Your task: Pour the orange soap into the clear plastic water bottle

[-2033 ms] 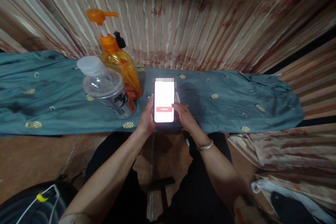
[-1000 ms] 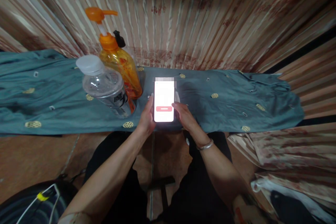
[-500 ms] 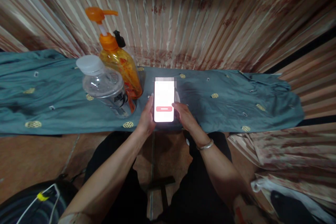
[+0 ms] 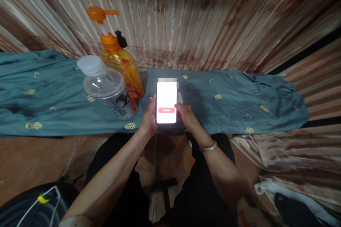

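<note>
A smartphone (image 4: 166, 94) with a bright white screen and a red button bar is held upright at the middle of the view. My left hand (image 4: 149, 117) grips its left edge, the fingers partly hidden behind it. On the other edge, my right hand (image 4: 185, 114) also holds the phone, its thumb at the lower right of the screen. Left of the phone stand a clear plastic bottle (image 4: 106, 88) with a white cap and an orange pump bottle (image 4: 125, 65) of yellow-orange liquid.
A green cloth with yellow patterns (image 4: 226, 113) covers the narrow table. Behind it hangs a pleated, flowered curtain (image 4: 170, 17). At the lower left is a round black object (image 4: 26, 205) with a white cord. White and dark fabric (image 4: 298, 202) lies at the lower right.
</note>
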{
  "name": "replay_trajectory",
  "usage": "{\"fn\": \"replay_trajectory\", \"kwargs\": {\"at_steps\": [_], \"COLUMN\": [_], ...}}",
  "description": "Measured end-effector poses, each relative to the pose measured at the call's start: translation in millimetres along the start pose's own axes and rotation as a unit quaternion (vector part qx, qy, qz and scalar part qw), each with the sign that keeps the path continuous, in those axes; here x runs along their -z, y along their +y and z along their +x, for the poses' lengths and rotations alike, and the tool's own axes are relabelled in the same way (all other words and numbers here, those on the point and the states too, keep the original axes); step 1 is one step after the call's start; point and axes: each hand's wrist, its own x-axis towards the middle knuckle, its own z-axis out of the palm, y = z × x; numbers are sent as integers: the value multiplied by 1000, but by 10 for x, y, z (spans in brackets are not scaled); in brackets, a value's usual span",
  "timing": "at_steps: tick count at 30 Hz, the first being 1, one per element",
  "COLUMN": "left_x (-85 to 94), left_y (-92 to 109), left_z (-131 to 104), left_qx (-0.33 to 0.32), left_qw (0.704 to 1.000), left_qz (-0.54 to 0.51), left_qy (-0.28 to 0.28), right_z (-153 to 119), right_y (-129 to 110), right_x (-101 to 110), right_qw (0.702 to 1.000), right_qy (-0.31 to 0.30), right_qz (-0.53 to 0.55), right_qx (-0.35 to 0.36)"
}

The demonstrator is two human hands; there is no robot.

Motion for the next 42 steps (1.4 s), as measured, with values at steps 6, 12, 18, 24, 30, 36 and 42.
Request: {"fn": "replay_trajectory", "kwargs": {"at_steps": [6, 12, 18, 24, 30, 36, 42], "left_x": [35, 36, 7, -12, -12, -7, -41], "left_y": [-12, -21, -15, -3, -4, -17, 12], "left_z": [22, 32, 16, -4, 1, 2, -31], "left_qx": [0, -1, 1, 1, -3, -4, 6], "left_qw": [1000, 1000, 1000, 1000, 1000, 1000, 1000], "left_qz": [0, -1, -8, -7, -4, -4, 1], "left_qy": [-9, -13, -5, 1, 2, -4, -3], "right_z": [9, -4, 16, 25, 34, 15, -12], "right_y": [-13, -41, 12, 38, 50, 13, -36], "right_x": [13, -1, 3, 25, 42, 16, -9], "right_qw": [1000, 1000, 1000, 1000, 999, 1000, 1000], "right_qy": [5, -11, -19, -22, -13, -1, 2], "right_qz": [-18, -10, -7, -14, -34, -25, -23], "right_qx": [24, 20, 10, 7, 5, 9, 0]}}
